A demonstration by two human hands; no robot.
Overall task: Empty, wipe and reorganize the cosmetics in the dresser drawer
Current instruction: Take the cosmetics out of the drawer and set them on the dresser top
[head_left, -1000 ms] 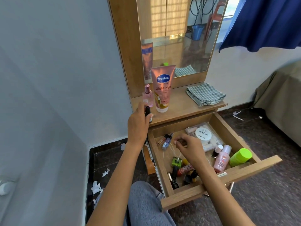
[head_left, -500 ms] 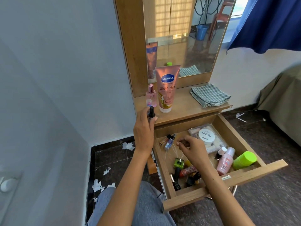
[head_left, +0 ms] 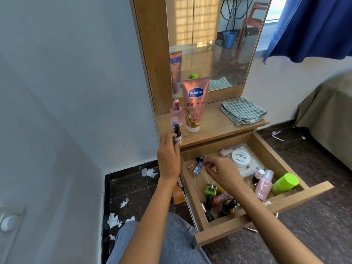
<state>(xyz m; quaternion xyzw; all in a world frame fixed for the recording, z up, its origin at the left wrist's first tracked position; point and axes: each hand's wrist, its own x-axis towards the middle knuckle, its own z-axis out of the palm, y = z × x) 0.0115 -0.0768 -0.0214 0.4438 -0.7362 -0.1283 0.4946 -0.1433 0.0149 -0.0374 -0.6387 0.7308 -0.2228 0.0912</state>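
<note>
While the left hand [head_left: 168, 157] holds a small bottle [head_left: 177, 134] at the dresser top's [head_left: 213, 126] edge.

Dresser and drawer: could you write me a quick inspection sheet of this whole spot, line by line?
Surface: wooden dresser top, with the drawer pulled open below it.
Job's things: Vaseline tube and pink bottle stand on top; nail polishes, white jar, pink lotion and green cap lie in the drawer.
Clutter: checked cloth folded on top; torn paper bits on the floor.
Hands: left hand holds a dark bottle at the top's edge; right hand reaches into the drawer, fingers curled, grip unclear.
Cables: only in the mirror.
Surroundings: blue curtain, bed.
</note>
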